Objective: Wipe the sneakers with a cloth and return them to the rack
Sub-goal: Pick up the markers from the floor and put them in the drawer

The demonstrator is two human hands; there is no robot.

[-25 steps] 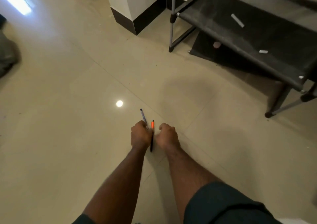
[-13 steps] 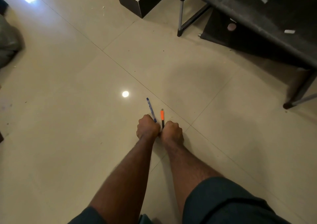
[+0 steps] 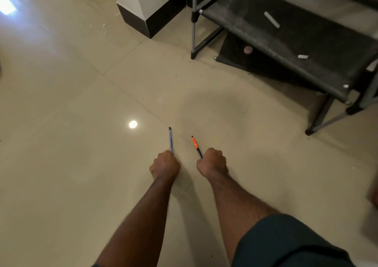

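- Gripping a blue pen in the curled fingers of the left hand, held out over the tiled floor.
- Clutching an orange-and-black pen in the fisted right hand, close beside.
- Standing off to the upper right, the dark rack, holding small white scraps; sneakers and cloth out of sight.

The fisted hands hide both pens' lower ends, and the rack runs off the right edge.
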